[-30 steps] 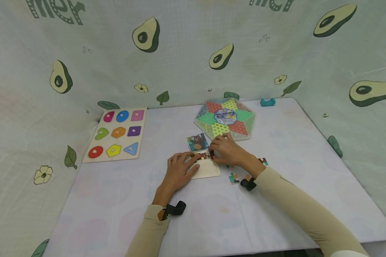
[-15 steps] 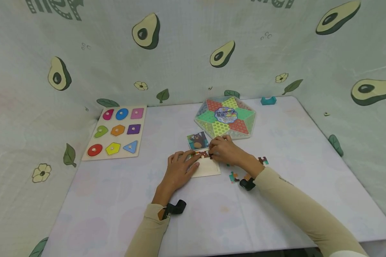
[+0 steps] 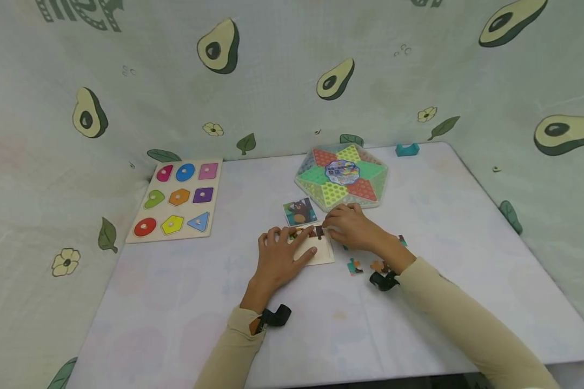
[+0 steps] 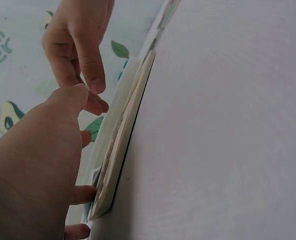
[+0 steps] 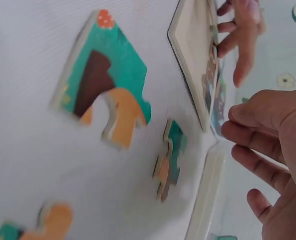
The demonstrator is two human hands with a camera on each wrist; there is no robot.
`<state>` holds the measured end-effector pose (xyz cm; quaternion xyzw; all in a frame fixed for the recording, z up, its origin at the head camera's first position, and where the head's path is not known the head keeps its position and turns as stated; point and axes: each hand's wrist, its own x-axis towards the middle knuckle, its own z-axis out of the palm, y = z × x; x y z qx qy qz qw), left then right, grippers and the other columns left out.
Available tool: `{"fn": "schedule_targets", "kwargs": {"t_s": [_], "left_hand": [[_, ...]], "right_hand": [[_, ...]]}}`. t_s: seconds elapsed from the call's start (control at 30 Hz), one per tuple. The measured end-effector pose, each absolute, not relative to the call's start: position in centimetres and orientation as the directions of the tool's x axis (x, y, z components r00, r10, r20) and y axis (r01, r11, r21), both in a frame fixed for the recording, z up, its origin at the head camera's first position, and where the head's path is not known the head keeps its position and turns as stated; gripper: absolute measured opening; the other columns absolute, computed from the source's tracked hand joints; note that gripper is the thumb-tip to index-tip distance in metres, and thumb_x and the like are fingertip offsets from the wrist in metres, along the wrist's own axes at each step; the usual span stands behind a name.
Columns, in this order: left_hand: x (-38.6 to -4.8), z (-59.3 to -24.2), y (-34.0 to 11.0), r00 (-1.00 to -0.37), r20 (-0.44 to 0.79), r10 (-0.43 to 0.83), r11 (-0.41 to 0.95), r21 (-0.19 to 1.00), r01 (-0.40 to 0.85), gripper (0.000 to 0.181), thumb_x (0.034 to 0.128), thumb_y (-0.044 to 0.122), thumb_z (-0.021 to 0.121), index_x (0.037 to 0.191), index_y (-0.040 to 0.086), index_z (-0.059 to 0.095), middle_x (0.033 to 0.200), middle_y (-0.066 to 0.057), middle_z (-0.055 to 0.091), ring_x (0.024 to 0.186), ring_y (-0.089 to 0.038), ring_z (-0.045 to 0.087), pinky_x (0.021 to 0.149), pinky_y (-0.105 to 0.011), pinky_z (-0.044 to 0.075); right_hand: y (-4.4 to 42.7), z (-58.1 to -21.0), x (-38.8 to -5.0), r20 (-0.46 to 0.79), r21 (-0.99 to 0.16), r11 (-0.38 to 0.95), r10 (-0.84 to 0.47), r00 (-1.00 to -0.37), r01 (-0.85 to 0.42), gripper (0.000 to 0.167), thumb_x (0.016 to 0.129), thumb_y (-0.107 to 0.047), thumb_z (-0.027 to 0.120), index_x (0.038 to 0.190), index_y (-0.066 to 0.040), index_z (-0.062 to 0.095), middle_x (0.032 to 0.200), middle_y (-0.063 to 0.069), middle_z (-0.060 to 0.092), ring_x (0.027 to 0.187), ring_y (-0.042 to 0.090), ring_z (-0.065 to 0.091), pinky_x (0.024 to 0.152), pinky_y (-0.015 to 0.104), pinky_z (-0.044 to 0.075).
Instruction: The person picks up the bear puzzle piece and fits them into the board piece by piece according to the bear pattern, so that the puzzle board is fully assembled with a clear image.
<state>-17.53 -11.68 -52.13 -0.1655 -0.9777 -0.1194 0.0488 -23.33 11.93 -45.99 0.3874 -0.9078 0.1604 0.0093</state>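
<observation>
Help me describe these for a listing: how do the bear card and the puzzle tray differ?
The bear card carries a full coloured picture; the puzzle tray is mostly bare, with pieces along its far edge. The card looks smaller than the tray. The left hand lies partly over the tray; the card is uncovered. Both are flat and roughly square.

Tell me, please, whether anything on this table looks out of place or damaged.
Nothing looks spilled or visibly broken. The loose puzzle pieces lie outside the part-filled tray, which seems normal for a puzzle under way. Only the small teal object seems a little odd, alone at the far edge of the table.
</observation>
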Motion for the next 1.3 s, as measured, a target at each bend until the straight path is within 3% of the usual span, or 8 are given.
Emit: {"fn": "schedule_targets", "kwargs": {"t_s": [0.2,0.43,1.0,1.13,1.3], "left_hand": [[-17.3,-51.8,-11.2,-0.946,0.147,0.289,0.939,0.151,0.311,0.068,0.0924,0.080,0.026,0.149,0.046,0.045,0.142,-0.002,0.046,0.127,-0.032,0.036,0.101,-0.060,0.026],[-17.3,-52.1,-11.4,-0.953,0.130,0.273,0.943,0.157,0.292,0.067,0.0935,0.078,0.026,0.148,0.046,0.046,0.143,-0.004,0.045,0.128,-0.032,0.036,0.103,-0.059,0.026],[-17.3,-52.2,-11.1,-0.942,0.132,0.308,0.929,0.172,0.327,0.064,0.0943,0.077,0.026,0.149,0.048,0.043,0.140,-0.003,0.043,0.125,-0.031,0.033,0.104,-0.058,0.023],[-17.4,-52.1,-11.2,-0.938,0.138,0.319,0.916,0.209,0.343,0.065,0.0950,0.075,0.030,0.152,0.045,0.040,0.141,-0.004,0.044,0.127,-0.032,0.034,0.105,-0.058,0.023],[-17.5,-51.8,-12.4,-0.951,0.124,0.283,0.884,0.350,0.309,0.072,0.0966,0.065,0.045,0.159,0.033,0.029,0.147,0.001,0.046,0.132,-0.028,0.036,0.109,-0.052,0.023]], "right_hand": [[14.4,-45.8,-22.8,0.161,-0.310,0.657,-0.676,-0.719,-0.687,0.017,0.091,-0.011,0.073,0.108,-0.011,0.076,0.115,0.005,0.068,0.113,0.028,0.055,0.087,0.051,0.034],[16.4,-46.8,-21.7,0.086,-0.332,0.688,-0.659,-0.748,-0.645,0.023,0.090,-0.019,0.076,0.112,-0.013,0.075,0.117,0.003,0.068,0.115,0.027,0.056,0.094,0.055,0.032],[17.1,-47.6,-21.1,0.142,-0.314,0.631,-0.707,-0.692,-0.709,0.024,0.088,-0.014,0.078,0.111,-0.013,0.075,0.116,0.002,0.069,0.112,0.024,0.058,0.091,0.050,0.036],[17.3,-47.9,-21.2,0.166,-0.296,0.623,-0.713,-0.682,-0.724,0.023,0.087,-0.014,0.078,0.110,-0.012,0.074,0.114,0.002,0.069,0.110,0.023,0.058,0.094,0.050,0.035],[17.6,-48.4,-21.1,0.214,-0.262,0.619,-0.711,-0.670,-0.741,0.020,0.085,-0.013,0.075,0.105,-0.011,0.071,0.105,0.000,0.068,0.102,0.020,0.058,0.095,0.052,0.030]]}}
